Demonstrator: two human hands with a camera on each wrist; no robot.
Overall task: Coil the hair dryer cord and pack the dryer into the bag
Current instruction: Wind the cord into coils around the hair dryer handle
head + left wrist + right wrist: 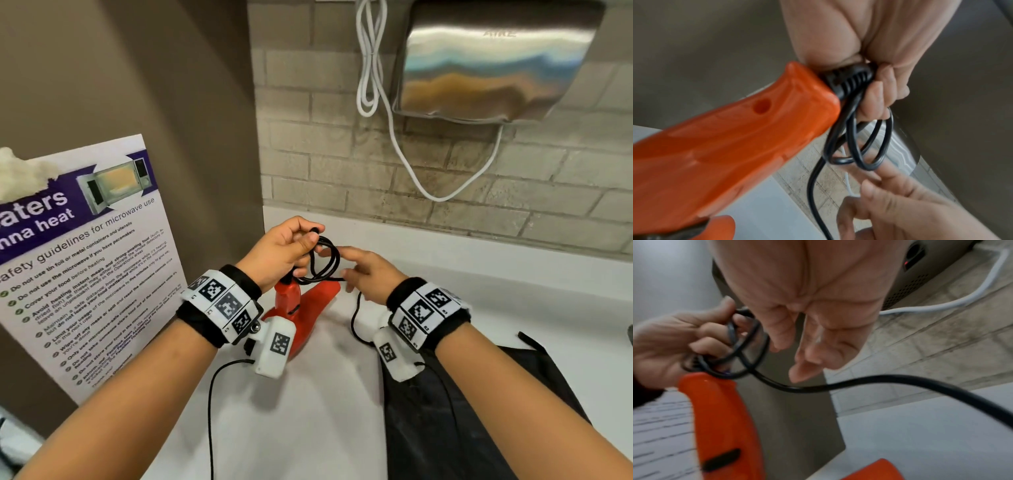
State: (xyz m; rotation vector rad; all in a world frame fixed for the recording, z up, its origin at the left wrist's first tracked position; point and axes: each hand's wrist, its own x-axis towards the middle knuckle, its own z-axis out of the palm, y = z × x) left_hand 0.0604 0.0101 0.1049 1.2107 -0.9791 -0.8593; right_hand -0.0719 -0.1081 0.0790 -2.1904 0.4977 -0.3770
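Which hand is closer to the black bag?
Right. The right hand hovers just above and beyond the flat black fabric bag; the left hand is farther left, holding the black cord loops.

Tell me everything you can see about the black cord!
The cord is thin, black and looks rubbery. It comes out of a ribbed black collar at the end of the orange dryer handle. A few small loops are gathered there, gripped by the left hand. The rest trails loose down to the white counter, passing the right hand, whose fingers are relaxed.

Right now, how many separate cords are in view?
2. The black hair dryer cord, partly looped in the left hand, and a white cord hanging beside the wall hand dryer. More could be hidden.
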